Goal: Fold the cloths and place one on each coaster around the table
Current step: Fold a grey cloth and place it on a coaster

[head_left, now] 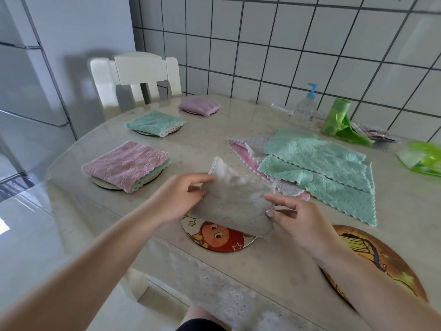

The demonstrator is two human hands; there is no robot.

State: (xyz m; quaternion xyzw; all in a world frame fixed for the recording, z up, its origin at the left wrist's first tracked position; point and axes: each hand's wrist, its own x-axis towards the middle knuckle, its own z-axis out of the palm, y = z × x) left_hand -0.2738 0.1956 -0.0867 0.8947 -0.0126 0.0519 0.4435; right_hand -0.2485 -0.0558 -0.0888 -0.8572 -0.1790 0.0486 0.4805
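Observation:
A grey cloth (235, 204) is lifted just above a round cartoon coaster (219, 240) at the table's near edge. My left hand (183, 197) pinches its left side, and my right hand (300, 220) pinches its right edge. Three folded cloths lie on coasters along the left: a pink one (126, 164), a teal one (155, 123) and a purple one (199, 106). A pile of unfolded cloths (317, 166), teal over grey and pink, lies spread at the right. A bare orange coaster (381, 263) sits under my right forearm.
A white chair (136, 77) stands at the far side of the marble table (238, 278). A pump bottle (306, 107), a green bag roll (334, 118) and a green packet (422, 158) sit by the tiled wall. A fridge stands at the left.

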